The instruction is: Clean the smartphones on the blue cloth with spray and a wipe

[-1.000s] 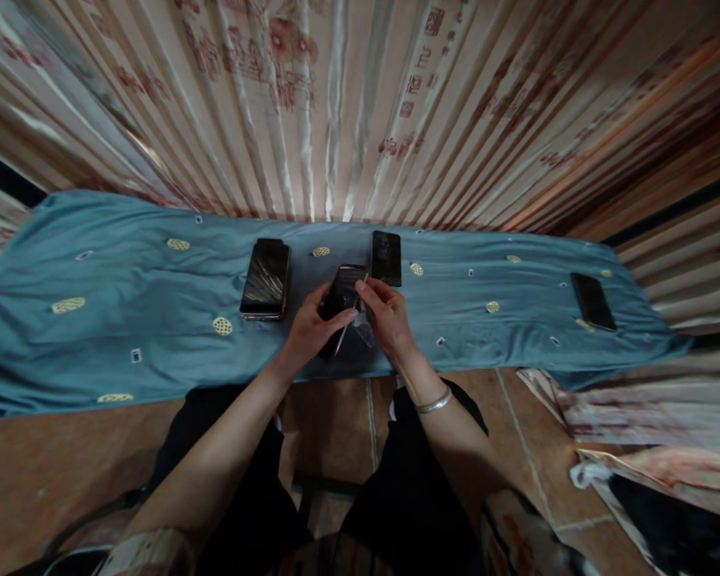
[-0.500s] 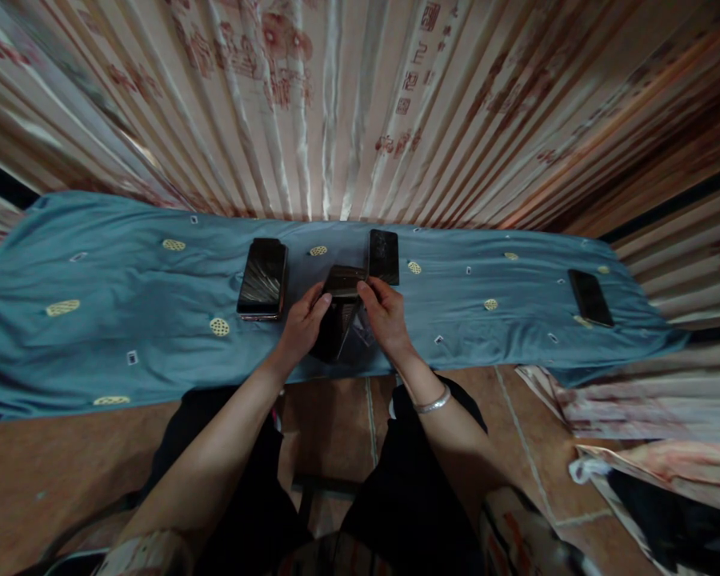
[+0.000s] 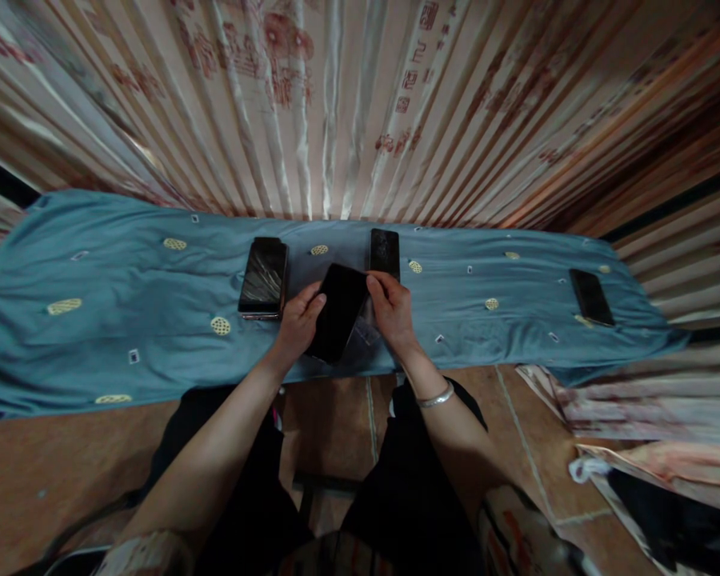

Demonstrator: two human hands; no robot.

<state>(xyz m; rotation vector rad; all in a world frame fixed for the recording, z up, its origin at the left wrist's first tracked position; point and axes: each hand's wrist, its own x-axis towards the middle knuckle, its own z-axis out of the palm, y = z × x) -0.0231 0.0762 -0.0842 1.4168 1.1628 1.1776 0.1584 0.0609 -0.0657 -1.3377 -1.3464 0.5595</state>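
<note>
Has a stack of dark phones [image 3: 262, 276] at left, flat on the patterned blue cloth [image 3: 156, 296]. Holds the left forearm [image 3: 210, 448] bare and slantwise from the lower left, running almost straight into the wrist. Grips the left long edge of a black phone [image 3: 338, 308] with the left hand [image 3: 300, 322], laying the thumb over the front and tucking the other fingers mostly out of sight. Has the black phone in the middle, between both hands, dark face up, over the near part of the cloth. Shows a scrap of clear plastic [image 3: 367, 331] just beside its right edge and a second phone [image 3: 385, 250] just beyond. Bends the right hand [image 3: 393, 312] inward, back upward, with curled fingers and with the thumb tip at the upper right corner of the black phone; cannot tell a firm pinch from a light touch. Slants the right forearm [image 3: 456, 440] up from the lower right, with a silver bracelet [image 3: 436, 395] around the wrist. Has one more phone [image 3: 591, 297] at far right, well apart from both hands
</note>
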